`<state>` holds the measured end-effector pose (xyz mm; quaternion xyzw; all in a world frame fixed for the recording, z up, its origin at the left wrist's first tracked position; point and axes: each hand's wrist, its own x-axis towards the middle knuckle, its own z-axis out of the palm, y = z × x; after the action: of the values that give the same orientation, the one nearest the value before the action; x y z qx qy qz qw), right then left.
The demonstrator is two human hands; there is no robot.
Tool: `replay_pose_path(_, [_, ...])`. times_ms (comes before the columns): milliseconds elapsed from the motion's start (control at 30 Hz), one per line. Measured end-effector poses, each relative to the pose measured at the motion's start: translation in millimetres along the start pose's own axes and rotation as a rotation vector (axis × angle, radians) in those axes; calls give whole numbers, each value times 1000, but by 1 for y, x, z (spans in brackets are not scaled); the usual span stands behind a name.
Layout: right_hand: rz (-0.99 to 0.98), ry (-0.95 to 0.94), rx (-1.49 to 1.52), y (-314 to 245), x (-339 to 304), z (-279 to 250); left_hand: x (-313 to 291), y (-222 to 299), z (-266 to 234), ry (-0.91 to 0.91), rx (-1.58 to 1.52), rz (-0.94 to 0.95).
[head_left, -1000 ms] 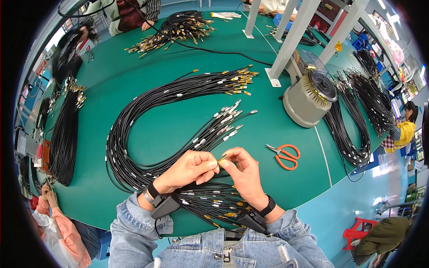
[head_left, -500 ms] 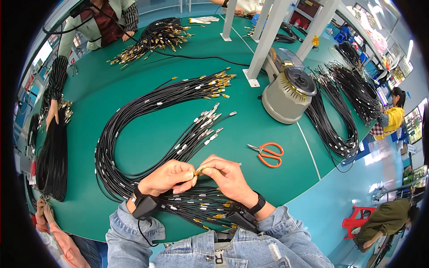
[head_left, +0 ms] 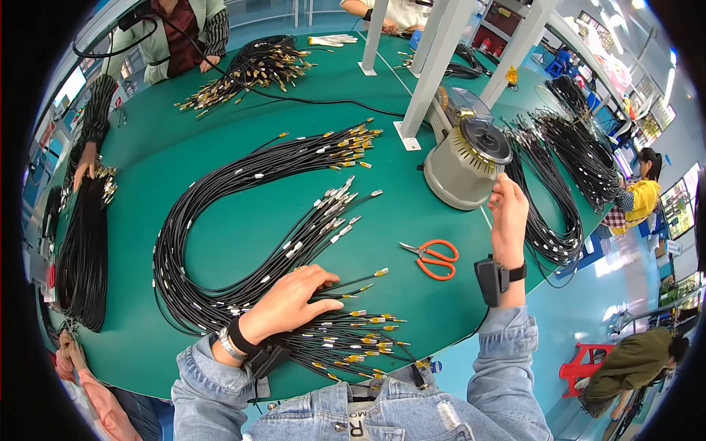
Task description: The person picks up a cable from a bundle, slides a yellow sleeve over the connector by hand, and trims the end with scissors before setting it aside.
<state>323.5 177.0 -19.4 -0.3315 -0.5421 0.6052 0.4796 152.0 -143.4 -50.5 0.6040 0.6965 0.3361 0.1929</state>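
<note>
Looks like the pick at the dispenser [head_left: 454, 175]. Right hand [head_left: 509, 217] is by its rim, fingers curled nearly together; left hand [head_left: 290, 300] sits over the cables [head_left: 176, 242], thumb apart. Can't tell if either holds anything. Cables lie looped on the table [head_left: 434, 323]. Next calls for a light pinch.

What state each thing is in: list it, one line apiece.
Left hand: over black cables, thumb and fingers apart.
Right hand: raised by the grey machine, fingertips drawn together; contents unclear.
Grey machine: upright on the green table; running or not, cannot tell.
Orange-handled scissors: lying unheld; blade gap too small to tell.
Black cables: nearest bundle bent in a curve, ends splayed.
White gloves: lying unworn.
</note>
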Motion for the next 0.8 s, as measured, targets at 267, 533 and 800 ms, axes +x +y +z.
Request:
replay_pose_path(267, [76,-133,63,6,31,-4,8,-12,-15,178,301,-44])
replay_pose_path(533, [-33,-275,418,-28,11,17,25,-19,2,201,630,-71])
replay_pose_path(800, [52,-497,392,-30,-65,42,33,-26,14,180,659,-97])
